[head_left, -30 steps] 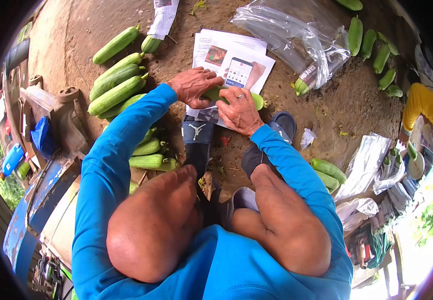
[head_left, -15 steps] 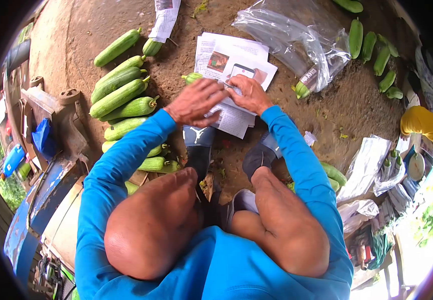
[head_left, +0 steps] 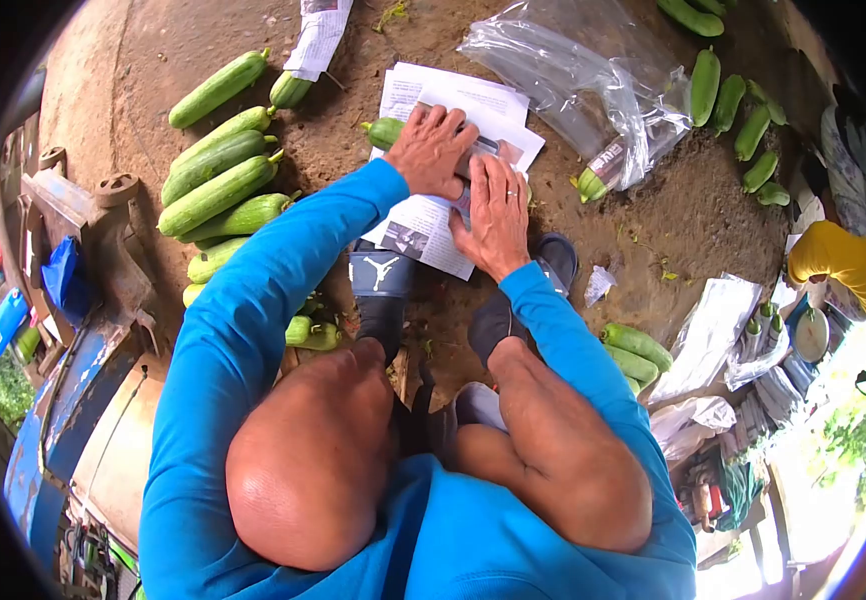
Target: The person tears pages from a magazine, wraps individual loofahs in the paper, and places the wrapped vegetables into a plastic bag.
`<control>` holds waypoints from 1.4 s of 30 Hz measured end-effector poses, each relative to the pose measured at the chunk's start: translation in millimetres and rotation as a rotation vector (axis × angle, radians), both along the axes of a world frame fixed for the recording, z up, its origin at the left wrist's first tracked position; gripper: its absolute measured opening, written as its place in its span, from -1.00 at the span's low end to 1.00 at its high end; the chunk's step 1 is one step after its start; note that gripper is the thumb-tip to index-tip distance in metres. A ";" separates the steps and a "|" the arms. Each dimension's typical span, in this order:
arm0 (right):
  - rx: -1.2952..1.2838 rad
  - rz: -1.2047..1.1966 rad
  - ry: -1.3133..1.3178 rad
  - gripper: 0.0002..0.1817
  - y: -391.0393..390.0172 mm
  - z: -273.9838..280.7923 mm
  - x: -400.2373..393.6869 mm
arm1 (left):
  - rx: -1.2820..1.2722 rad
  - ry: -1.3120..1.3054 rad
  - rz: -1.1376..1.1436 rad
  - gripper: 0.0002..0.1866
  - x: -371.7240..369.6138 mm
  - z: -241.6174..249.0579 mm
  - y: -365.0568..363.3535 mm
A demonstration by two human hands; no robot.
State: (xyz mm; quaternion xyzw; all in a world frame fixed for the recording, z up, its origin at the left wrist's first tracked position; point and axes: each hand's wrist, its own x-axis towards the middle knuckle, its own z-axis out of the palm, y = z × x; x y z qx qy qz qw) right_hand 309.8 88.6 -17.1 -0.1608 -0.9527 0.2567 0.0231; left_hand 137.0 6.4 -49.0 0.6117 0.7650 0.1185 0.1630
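Printed paper sheets (head_left: pixel 416 230) lie in a loose stack on the dirt in front of my feet. A green gourd (head_left: pixel 383 133) rests on the sheets, its stem end pointing left and its other end hidden under my left hand (head_left: pixel 431 150). That hand lies over the paper with its fingers spread. Lower and to the right, my right hand (head_left: pixel 496 215) presses on the paper's right part, fingers apart, a ring on one of them.
Several green gourds (head_left: pixel 218 193) lie in a row at left. A clear plastic bag (head_left: pixel 593 80) and a paper-wrapped gourd (head_left: pixel 598 175) are upper right. More gourds (head_left: pixel 705 87) lie beyond. A person in a yellow sleeve (head_left: pixel 838 262) is at the right edge.
My left hand has moved up and right onto the paper. My right hand has come down and flattened, no longer pinching the sheet's edge. The view has shifted slightly.
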 end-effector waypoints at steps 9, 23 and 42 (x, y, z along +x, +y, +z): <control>0.154 -0.050 -0.061 -0.24 68.6 -33.5 -45.3 | 0.103 -0.040 0.067 -0.35 1.9 46.3 -25.1; -2.345 -0.285 -0.625 -0.28 71.8 20.5 5.3 | 0.227 -0.075 -0.250 -0.07 -0.5 88.4 -7.5; 0.128 -0.477 -0.030 -0.56 216.6 -16.8 14.9 | -0.431 -1.204 0.293 -0.28 11.6 61.3 60.3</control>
